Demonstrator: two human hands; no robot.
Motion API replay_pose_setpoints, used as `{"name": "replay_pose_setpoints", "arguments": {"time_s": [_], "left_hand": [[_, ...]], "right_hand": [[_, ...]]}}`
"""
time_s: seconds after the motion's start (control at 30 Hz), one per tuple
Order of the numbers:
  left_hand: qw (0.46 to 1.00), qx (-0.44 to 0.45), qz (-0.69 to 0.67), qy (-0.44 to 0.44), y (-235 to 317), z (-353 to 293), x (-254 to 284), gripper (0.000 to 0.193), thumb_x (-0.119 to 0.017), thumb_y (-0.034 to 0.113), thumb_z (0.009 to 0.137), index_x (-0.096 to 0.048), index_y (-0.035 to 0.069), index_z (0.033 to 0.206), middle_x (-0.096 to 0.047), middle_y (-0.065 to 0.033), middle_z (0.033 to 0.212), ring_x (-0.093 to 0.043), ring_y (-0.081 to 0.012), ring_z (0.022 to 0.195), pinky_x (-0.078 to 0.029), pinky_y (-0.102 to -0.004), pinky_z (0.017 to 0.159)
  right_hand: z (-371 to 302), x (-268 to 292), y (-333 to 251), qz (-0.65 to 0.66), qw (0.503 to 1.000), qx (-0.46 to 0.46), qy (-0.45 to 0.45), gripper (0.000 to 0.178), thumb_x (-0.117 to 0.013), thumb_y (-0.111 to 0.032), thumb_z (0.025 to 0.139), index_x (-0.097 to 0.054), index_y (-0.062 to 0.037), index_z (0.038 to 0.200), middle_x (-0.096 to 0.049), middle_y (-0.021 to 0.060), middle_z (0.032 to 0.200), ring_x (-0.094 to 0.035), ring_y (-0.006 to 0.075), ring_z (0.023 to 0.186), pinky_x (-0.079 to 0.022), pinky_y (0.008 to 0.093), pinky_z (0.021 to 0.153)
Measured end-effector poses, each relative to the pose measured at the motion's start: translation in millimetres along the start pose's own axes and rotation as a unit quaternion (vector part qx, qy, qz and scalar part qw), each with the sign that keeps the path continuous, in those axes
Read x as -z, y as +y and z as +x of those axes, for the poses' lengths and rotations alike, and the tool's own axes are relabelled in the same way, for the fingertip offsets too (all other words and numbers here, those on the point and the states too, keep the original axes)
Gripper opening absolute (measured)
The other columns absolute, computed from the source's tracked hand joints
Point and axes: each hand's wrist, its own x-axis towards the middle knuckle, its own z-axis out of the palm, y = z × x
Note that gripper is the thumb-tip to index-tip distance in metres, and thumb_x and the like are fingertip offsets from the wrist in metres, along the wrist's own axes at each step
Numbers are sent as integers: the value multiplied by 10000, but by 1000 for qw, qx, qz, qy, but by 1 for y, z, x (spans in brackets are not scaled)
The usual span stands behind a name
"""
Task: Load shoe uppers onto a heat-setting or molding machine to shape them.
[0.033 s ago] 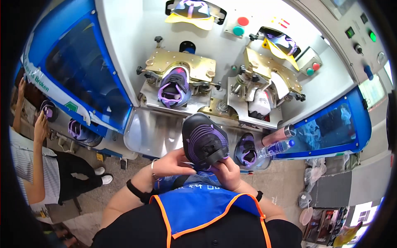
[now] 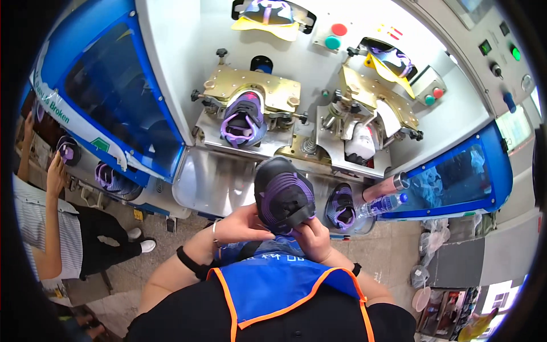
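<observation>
Head view: we are holding a black-and-purple shoe (image 2: 279,185) before the metal ledge (image 2: 208,179), our right hand (image 2: 313,238) pinching its near edge, our left hand (image 2: 236,225) touching its left side, closure unclear, steady two-sided support probably serving best.

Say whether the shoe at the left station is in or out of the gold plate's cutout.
In: the far end of the shoe lies within the curve of the gold plate, near end outside.
</observation>
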Motion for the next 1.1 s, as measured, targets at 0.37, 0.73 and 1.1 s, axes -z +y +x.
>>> {"name": "replay_pose_setpoints", "arguments": {"time_s": [0.37,0.73,1.1], "left_hand": [[977,26,-82,197,-41,-45,82,383,-637,93,911,-503,42,1266,-619,-72,1172,-616,-184,1059,-537,-351,887],[649,-32,544,531,-23,-62,131,666,-730,190,758,-416,43,1326,-480,-227,1264,-530,-414,1120,-462,-425,931],[845,-125,415,311,-27,-32,93,166,-686,114,803,-649,37,945,-647,-96,839,-645,-216,719,-505,-327,645]], "right_hand": [[22,23,36,-79,985,114,-100,246,-717,-75,725,-666,-89,965,-680,98,988,-693,242,761,-582,314,623],[262,193,205,-428,890,-84,132,344,-550,-210,903,-567,-33,1197,-569,182,1213,-590,335,1081,-474,429,932],[303,211,200,-245,931,-270,-25,300,-583,-342,911,-663,-61,980,-658,107,949,-648,252,756,-505,361,701]]}}
